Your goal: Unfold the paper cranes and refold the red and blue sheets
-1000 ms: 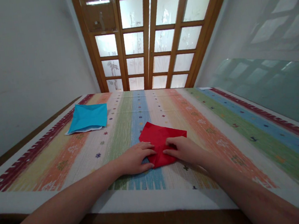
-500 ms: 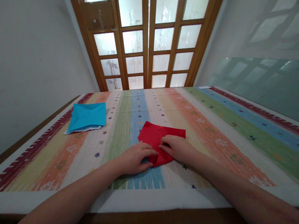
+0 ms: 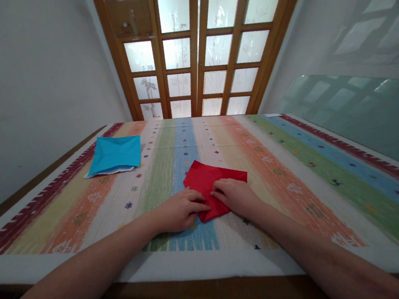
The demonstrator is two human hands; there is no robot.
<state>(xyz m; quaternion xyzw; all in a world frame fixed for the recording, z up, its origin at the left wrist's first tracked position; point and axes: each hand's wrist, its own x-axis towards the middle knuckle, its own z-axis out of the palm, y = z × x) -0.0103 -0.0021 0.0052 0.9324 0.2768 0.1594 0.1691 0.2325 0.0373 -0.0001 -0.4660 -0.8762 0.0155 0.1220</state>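
Both hands are pressing flat on a folded red paper (image 3: 208, 181) that is lying on the striped tablecloth (image 3: 296, 177), near the middle of the table and toward its near edge. The left hand (image 3: 178, 212) is resting palm down at the paper's near left corner, its fingers extended and laid together, the tips covering the paper's edge; it is not clenching or pinching anything that can be seen. The right hand (image 3: 236, 197) is lying just beside it on the near right part of the paper, fingers stretched leftward and flat on the sheet, likewise gripping nothing. The fingertips of the two hands are sitting very close together, almost meeting over a fold. The far half of the paper is showing uncovered beyond the hands. A blue paper (image 3: 115, 153) is lying well apart at the far left of the cloth, with a white edge showing beneath it. A wooden glazed door (image 3: 195, 49) is standing beyond the far end of the table.
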